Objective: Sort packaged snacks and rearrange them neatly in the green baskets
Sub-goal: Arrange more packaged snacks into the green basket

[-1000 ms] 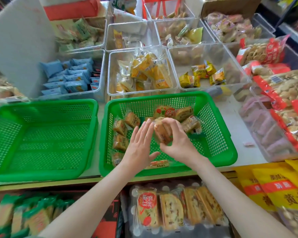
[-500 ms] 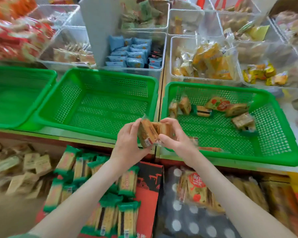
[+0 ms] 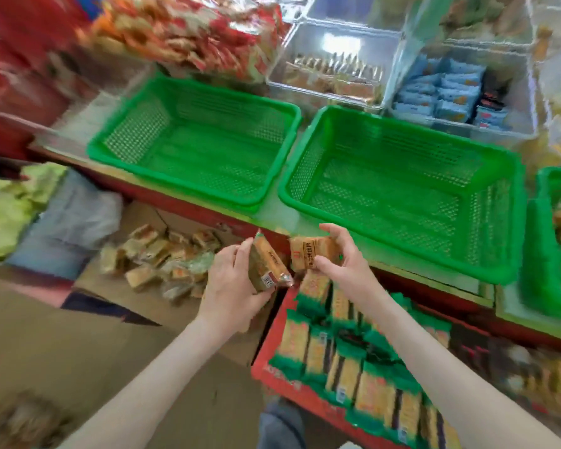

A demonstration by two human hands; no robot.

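Brown snack pack (image 3: 266, 264) gripped by your left hand (image 3: 230, 286), second pack (image 3: 308, 252) by your right hand (image 3: 340, 259): you're mid-carry, next lay both flat in the green basket (image 3: 402, 196)

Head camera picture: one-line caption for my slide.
Left hand grips one snack pack, right hand a second pack, in front of two green baskets.

Bright, even light with soft shadows. Motion blur smears the whole scene, worst at far left. Glare whitens the far clear bin (image 3: 332, 43); the edges bow outward.
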